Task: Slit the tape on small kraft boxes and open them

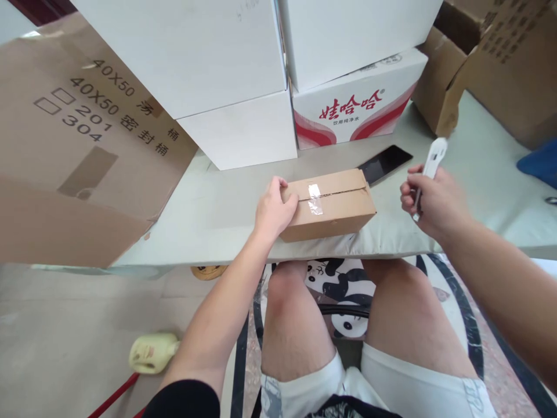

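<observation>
Beyond your left hand [274, 212] stand plain white cardboard cartons [209, 64] and a red-and-white printed carton [352, 101]. A flat black glossy phone [385, 162] lies just left of your right hand [430, 200]; a big brown printed cardboard box [73, 151] sits well off to the left.

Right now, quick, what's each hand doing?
The left hand is closed on the left end of the small cardboard box.
The right hand is closed around a white tool, held above the tabletop.
</observation>
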`<state>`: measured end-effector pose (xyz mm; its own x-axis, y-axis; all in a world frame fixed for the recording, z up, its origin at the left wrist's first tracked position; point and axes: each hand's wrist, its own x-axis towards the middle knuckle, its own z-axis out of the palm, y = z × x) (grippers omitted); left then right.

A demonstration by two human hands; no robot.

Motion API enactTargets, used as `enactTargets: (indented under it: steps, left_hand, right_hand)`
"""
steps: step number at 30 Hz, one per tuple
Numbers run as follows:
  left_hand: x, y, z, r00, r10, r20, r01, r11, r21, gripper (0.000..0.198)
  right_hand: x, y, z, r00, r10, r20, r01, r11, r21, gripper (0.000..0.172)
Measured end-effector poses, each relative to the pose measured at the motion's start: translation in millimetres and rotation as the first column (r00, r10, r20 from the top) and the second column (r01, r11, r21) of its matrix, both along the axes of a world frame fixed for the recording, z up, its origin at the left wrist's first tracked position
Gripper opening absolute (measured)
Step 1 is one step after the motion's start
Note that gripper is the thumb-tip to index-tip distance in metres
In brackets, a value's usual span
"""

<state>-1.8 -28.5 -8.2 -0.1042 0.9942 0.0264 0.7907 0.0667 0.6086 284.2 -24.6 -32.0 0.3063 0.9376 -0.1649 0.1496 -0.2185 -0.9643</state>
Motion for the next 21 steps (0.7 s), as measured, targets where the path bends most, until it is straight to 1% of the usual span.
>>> enactTargets:
  steps: [1,2,3,5,7,9,12,13,15,17,18,20,21]
  left_hand:
    - [0,0,0.0,1.0,0.003,0.001,-0.003,1.0,-0.002,0.015]
    - [0,1,-0.1,1.0,0.005,0.001,-0.005,1.0,-0.003,0.015]
    - [0,1,-0.1,1.0,0.004,-0.001,-0.004,1.0,-0.002,0.015]
    - [1,2,-0.2,1.0,0.0,-0.011,0.0,1.0,0.002,0.015]
    - [1,2,-0.2,1.0,-0.007,-0.029,0.007,1.0,0.001,0.016]
    - [3,2,0.0,0.999,-0.015,-0.048,0.015,1.0,-0.001,0.018]
    - [6,-1,0.9,0.996,-0.035,-0.079,0.034,0.999,-0.007,0.022]
    - [7,-2,1.4,0.993,-0.038,-0.109,0.039,0.999,0.008,0.024]
    - [9,-6,2.2,0.976,-0.051,-0.213,0.072,0.993,0.091,0.03]
    - [11,-9,2.7,0.938,-0.085,-0.336,0.158,0.967,0.198,0.031]
    - [11,-10,2.8,0.916,-0.12,-0.382,0.219,0.949,0.228,0.028]
    - [11,-12,2.6,0.881,-0.218,-0.421,0.331,0.918,0.217,0.02]
    - [10,-12,2.2,0.87,-0.26,-0.42,0.368,0.908,0.2,0.017]
  right_hand:
    - [10,0,-10.7,0.991,0.041,0.124,-0.035,0.998,-0.054,0.023]
    - [19,0,-21.0,0.96,0.094,0.263,-0.069,0.992,-0.105,0.021]
    - [25,-1,-30.4,0.908,0.156,0.388,-0.105,0.983,-0.15,0.021]
    - [33,-3,-45.6,0.789,0.261,0.556,-0.164,0.962,-0.218,0.023]
    - [34,-4,-56.0,0.681,0.345,0.647,-0.219,0.938,-0.269,0.027]
    - [32,-3,-62.5,0.579,0.412,0.703,-0.26,0.911,-0.32,0.035]
    - [28,0,-67.6,0.471,0.469,0.747,-0.284,0.882,-0.375,0.045]
    - [27,1,-68.4,0.447,0.483,0.753,-0.29,0.875,-0.389,0.046]
    - [25,1,-69.2,0.414,0.506,0.757,-0.303,0.861,-0.409,0.048]
    - [24,0,-69.6,0.399,0.521,0.755,-0.316,0.851,-0.42,0.05]
    - [23,-1,-69.7,0.397,0.524,0.753,-0.32,0.849,-0.422,0.051]
    - [22,-2,-70.4,0.408,0.523,0.748,-0.326,0.849,-0.416,0.052]
    - [21,-3,-71.1,0.42,0.519,0.744,-0.327,0.852,-0.409,0.052]
